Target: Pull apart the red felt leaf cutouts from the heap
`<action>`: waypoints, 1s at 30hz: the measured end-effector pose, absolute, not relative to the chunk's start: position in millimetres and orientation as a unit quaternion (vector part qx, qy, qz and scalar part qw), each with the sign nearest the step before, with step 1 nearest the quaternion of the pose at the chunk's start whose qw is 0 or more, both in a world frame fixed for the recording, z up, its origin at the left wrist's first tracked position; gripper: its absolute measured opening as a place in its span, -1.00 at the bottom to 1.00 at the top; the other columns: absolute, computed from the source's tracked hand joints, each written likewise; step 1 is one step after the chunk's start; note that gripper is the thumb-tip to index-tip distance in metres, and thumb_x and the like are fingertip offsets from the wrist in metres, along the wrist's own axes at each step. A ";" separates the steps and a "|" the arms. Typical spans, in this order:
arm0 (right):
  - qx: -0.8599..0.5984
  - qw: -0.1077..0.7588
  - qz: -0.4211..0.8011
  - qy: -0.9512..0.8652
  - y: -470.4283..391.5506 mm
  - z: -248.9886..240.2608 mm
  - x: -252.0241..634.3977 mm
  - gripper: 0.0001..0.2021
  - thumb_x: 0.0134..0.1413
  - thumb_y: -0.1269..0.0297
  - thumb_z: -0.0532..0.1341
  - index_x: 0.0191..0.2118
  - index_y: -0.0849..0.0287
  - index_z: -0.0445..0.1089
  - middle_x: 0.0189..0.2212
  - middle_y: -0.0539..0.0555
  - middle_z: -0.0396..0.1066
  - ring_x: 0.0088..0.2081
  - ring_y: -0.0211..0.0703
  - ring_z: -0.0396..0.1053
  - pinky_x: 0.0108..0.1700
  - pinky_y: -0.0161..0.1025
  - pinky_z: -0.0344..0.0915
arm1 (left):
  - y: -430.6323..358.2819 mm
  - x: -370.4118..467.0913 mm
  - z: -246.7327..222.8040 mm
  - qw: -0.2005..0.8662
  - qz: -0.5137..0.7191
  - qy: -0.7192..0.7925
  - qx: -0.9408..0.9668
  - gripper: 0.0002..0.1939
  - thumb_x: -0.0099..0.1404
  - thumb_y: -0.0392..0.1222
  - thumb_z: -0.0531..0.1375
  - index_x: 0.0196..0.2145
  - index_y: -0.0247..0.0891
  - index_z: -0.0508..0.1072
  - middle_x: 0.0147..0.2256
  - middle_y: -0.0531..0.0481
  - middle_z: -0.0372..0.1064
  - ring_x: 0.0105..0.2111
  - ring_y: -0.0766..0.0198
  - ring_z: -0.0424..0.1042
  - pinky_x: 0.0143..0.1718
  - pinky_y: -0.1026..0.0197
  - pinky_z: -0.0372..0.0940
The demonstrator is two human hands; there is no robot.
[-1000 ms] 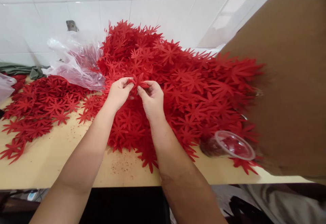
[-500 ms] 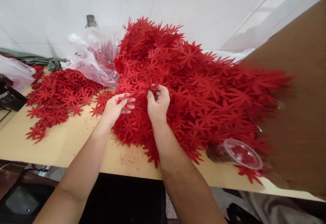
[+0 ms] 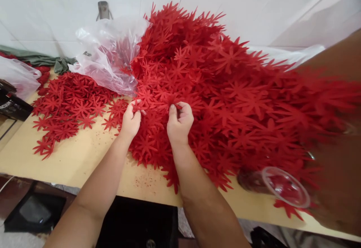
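A large heap of red flower-shaped cut-outs (image 3: 231, 101) with narrow petals covers much of the table. My left hand (image 3: 131, 120) is at the heap's left edge, its thumb and fingers closed on a red flower cut-out (image 3: 137, 107) that is mostly hidden. Just right of it, my right hand (image 3: 180, 122) pinches another red flower cut-out (image 3: 172, 101) between thumb and forefinger, above the heap. Left of my hands lies a flatter pile of similar cut-outs (image 3: 73, 107).
A crumpled clear plastic bag (image 3: 113, 67) leans behind the two piles. At the front right a clear plastic cup (image 3: 267, 182) lies tipped over. A brown board (image 3: 338, 188) stands at the right, a black box (image 3: 14, 105) at the left. White tiles (image 3: 225, 0) form the wall behind.
My left hand's fingers have curled in around the red piece that lay across them. My right hand keeps its pinch. The whole view has shifted slightly, moving the heap and cup rightward.
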State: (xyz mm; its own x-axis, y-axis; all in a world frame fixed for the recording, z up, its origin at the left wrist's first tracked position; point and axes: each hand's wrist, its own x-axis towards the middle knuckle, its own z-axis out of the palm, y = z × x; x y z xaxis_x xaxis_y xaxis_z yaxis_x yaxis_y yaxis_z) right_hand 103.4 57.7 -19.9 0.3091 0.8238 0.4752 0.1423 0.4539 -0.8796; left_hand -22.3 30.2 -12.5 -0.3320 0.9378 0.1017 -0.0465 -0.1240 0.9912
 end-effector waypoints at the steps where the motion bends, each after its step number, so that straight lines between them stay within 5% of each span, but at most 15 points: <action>1: -0.460 0.668 0.250 -0.529 56.1 -20.5 102.5 -0.81 -0.01 0.16 0.10 -0.35 0.19 0.22 -0.48 -0.01 0.27 -0.46 -0.34 0.26 -0.35 -0.30 0.25 | 32.0 -22.8 -15.0 0.397 0.621 0.532 0.416 -0.73 0.24 -0.42 -0.04 -0.10 -0.27 0.24 -0.49 0.14 0.36 -0.66 0.55 0.18 -0.57 0.42 0.11; 7: -0.485 0.674 0.209 -0.517 47.8 -19.1 99.2 -0.79 0.04 0.13 0.07 -0.32 0.18 0.20 -0.48 -0.02 0.22 -0.46 -0.34 0.21 -0.34 -0.30 0.23 | 40.4 -22.6 -31.0 0.394 0.616 0.531 0.429 -0.88 0.24 -0.23 0.05 -0.28 -0.29 0.32 -0.44 0.07 0.46 -0.68 0.53 0.25 -0.54 0.40 0.17; 15: -0.455 0.675 0.221 -0.537 55.6 -20.2 101.1 -0.78 -0.02 0.19 0.13 -0.25 0.18 0.25 -0.31 0.11 0.36 -0.26 -0.21 0.33 -0.11 -0.15 0.28 | 38.5 -24.9 -26.9 0.303 0.591 0.560 0.496 -0.71 0.23 -0.03 0.05 -0.51 -0.28 0.35 -0.57 0.07 0.34 -0.54 0.42 0.28 -0.39 0.34 0.21; 21: -0.470 0.618 0.115 -0.620 48.4 -12.9 109.8 -0.88 -0.01 0.23 0.13 -0.39 0.15 0.35 -0.37 0.09 0.37 -0.20 -0.13 0.27 -0.02 -0.07 0.20 | 30.4 -23.4 -23.3 0.186 0.536 0.591 0.574 -0.74 0.19 -0.15 0.10 -0.19 -0.26 0.42 -0.24 -0.08 0.33 -0.16 0.26 0.32 0.01 0.16 0.18; 25: -0.509 0.629 0.108 -0.578 35.4 -2.2 119.5 -0.84 -0.02 0.18 0.14 -0.47 0.15 0.27 -0.44 0.06 0.29 -0.28 -0.17 0.22 -0.11 -0.13 0.18 | 14.5 -28.6 -19.7 0.118 0.511 0.628 0.575 -0.35 0.02 -0.34 0.16 0.12 -0.32 0.19 0.00 -0.21 0.13 0.06 0.12 0.18 0.16 0.04 0.04; 30: -0.525 0.597 0.217 -0.567 7.8 2.1 119.1 -0.67 0.04 0.06 0.09 -0.59 0.14 0.09 -0.60 -0.07 0.06 -0.47 -0.31 0.05 -0.33 -0.27 0.08 | -9.6 -33.5 -3.1 0.077 0.502 0.607 0.612 -0.37 0.00 -0.37 0.14 0.09 -0.26 0.23 0.07 -0.19 0.08 0.13 0.08 0.10 0.20 -0.01 -0.03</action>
State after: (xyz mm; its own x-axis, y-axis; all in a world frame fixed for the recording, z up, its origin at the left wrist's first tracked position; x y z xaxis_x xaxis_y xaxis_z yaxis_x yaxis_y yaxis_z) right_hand 119.1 7.8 2.1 0.2633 0.8536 0.4496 0.3365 0.3555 -0.8720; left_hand -33.5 -9.6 -3.1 -0.2400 0.8191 0.5209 0.6655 -0.2518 0.7026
